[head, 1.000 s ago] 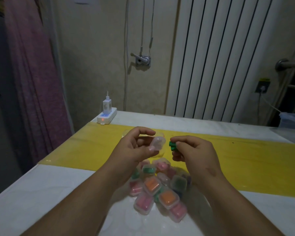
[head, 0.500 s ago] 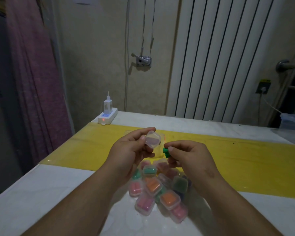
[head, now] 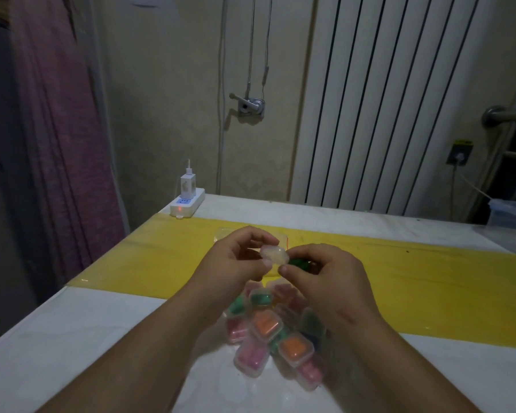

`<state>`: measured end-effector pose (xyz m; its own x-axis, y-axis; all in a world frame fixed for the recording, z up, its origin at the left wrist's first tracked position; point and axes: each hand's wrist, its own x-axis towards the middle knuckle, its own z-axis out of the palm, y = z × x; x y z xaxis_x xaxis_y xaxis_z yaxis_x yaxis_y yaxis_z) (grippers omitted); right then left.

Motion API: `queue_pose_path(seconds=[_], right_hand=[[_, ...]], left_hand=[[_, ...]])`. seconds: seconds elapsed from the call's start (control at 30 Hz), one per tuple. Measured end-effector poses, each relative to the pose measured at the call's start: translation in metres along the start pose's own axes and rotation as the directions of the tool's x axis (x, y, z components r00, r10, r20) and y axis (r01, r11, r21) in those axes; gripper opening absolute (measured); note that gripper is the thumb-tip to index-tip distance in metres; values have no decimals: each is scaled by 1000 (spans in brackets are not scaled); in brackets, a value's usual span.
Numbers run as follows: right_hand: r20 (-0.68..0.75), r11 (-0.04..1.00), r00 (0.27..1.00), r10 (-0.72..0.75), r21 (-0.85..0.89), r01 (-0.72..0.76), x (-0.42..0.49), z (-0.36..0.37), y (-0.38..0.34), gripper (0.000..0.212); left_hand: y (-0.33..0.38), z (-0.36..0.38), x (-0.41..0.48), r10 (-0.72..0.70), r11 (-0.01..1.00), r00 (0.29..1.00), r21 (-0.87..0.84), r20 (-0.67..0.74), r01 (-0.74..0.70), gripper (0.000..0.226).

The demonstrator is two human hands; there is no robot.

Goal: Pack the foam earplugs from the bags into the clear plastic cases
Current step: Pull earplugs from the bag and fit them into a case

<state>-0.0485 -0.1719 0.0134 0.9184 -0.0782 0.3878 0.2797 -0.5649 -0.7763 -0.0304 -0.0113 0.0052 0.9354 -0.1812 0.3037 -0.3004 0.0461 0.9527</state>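
Observation:
My left hand (head: 236, 260) holds a small clear plastic case (head: 274, 254) between thumb and fingers, above the table. My right hand (head: 325, 272) pinches green foam earplugs (head: 299, 261) right beside the case, and its thumb tip touches the case's lower edge. Below my hands lies a pile of filled cases (head: 276, 329) with pink, orange and green earplugs inside. A clear bag (head: 224, 234) with a red strip lies on the yellow strip behind my hands, mostly hidden.
A yellow band (head: 429, 281) crosses the white table (head: 72, 353). A white power strip with a charger (head: 187, 201) sits at the far left corner. A radiator stands behind, a purple curtain hangs left, and a plastic box (head: 510, 213) sits far right.
My hands have come together: the right hand brought the green earplugs up against the case, and the left hand turned the case slightly toward them.

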Motion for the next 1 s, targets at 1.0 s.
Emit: queue_pose_path(seconds=[1.0], right_hand=[[206,895,969,139,393,-212,1,5,4,18]], left_hand=[[-8,6,0,298,858,947,469,-120,-211,24]])
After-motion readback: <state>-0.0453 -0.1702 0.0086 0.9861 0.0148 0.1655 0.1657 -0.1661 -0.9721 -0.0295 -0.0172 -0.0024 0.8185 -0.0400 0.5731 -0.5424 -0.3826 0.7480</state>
